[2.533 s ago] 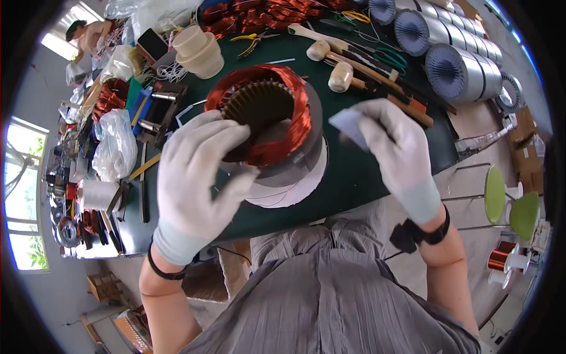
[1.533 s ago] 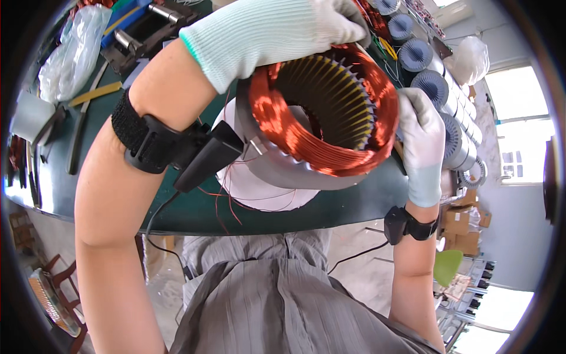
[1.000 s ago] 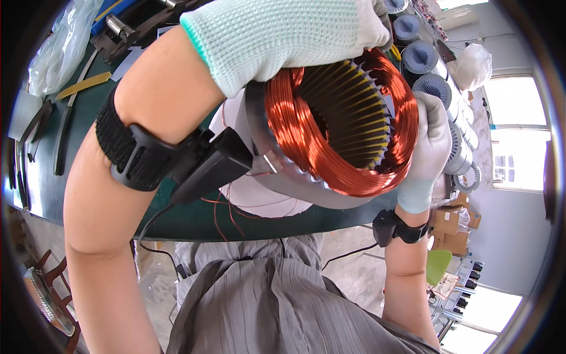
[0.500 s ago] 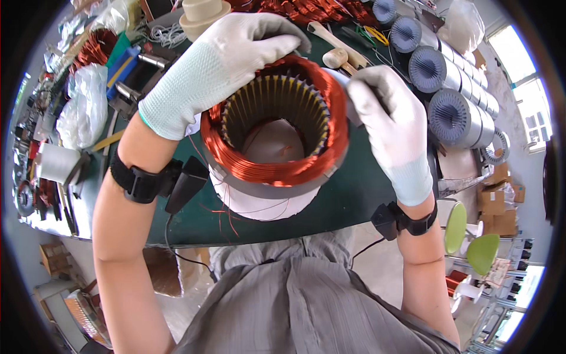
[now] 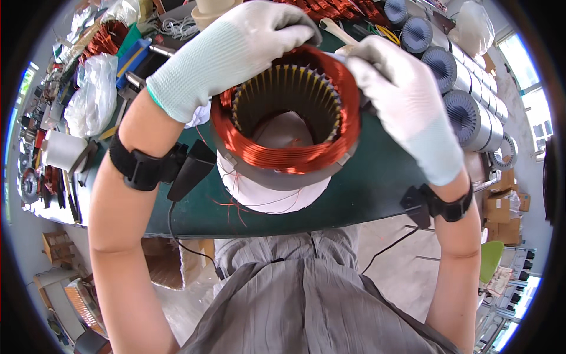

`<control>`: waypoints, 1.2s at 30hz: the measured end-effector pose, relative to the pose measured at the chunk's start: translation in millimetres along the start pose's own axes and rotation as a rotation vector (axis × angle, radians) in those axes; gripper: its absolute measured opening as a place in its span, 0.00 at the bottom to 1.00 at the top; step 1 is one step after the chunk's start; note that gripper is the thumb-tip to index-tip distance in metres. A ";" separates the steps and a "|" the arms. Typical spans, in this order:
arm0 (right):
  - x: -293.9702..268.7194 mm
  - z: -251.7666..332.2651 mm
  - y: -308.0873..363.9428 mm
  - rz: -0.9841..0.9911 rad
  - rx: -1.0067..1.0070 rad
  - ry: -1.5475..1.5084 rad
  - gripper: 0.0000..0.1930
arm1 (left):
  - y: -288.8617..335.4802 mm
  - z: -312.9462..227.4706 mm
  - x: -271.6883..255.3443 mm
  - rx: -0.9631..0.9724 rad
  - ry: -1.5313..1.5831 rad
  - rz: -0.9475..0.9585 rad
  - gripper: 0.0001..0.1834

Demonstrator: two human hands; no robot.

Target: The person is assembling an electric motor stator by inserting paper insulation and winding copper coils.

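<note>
1. From where I'm standing, the copper-wound stator (image 5: 282, 157) sits on the bench directly in front of the person, opening up, its near side tipped slightly toward them.
2. The gloved left hand (image 5: 253, 34) arches over the stator's far left side, fingers bent and bunched near the thumb above the back of the winding; I can't tell whether they grip anything.
3. The gloved right hand (image 5: 396, 79) is at the upper right of the winding, fingers curled and thumb close to them. A pale edge (image 5: 338, 57) shows beside the fingertips, but whether they pinch it I can't tell.
4. Below the stator is a round white base (image 5: 268, 199), with thin red wires (image 5: 237, 206) trailing over it.
5. The bench top (image 5: 371, 189) is dark green; a clear plastic bag (image 5: 94, 97) and a white spool (image 5: 61, 150) lie to the left, ribbed metal cylinders (image 5: 469, 118) to the right.
6. Beyond, cardboard boxes (image 5: 501, 211) and a green chair (image 5: 490, 261) stand on the floor.
</note>
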State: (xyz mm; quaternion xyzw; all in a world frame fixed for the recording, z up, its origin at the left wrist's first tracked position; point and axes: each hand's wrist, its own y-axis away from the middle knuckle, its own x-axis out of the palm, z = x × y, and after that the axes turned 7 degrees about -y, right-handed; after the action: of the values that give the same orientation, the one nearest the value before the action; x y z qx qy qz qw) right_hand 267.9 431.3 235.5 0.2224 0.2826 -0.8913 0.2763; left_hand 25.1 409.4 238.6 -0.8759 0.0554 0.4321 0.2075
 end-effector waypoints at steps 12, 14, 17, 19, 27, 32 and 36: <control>-3.7 22.1 -18.0 0.036 0.338 0.146 0.08 | 21.1 -24.2 -8.5 -0.044 0.039 -0.011 0.18; 1.1 21.4 -23.1 0.049 -0.007 0.350 0.07 | 15.7 -36.9 -13.1 -0.091 0.080 -0.042 0.19; 5.7 47.8 -38.6 0.130 0.066 0.403 0.06 | 13.4 -21.7 -18.2 -0.179 0.235 0.091 0.22; 10.7 50.0 -33.6 0.142 -0.117 0.609 0.06 | 9.4 -37.4 -21.2 -0.252 0.187 0.120 0.23; -18.9 26.3 -44.3 0.172 0.547 -0.219 0.09 | -3.4 5.1 -5.4 0.018 0.243 0.148 0.24; -26.6 -22.9 -27.4 0.112 0.575 -0.473 0.13 | -10.4 -0.5 -5.5 -0.073 0.261 0.186 0.22; -24.0 -31.8 -21.4 0.211 0.647 -0.731 0.14 | -11.5 6.6 1.5 -0.133 0.375 0.243 0.21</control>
State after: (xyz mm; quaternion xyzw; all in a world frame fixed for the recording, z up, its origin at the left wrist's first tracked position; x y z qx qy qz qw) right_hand 280.3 474.8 233.4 -0.0029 -0.1479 -0.9200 0.3629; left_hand 24.4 422.6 237.5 -0.9395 0.1692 0.2864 0.0819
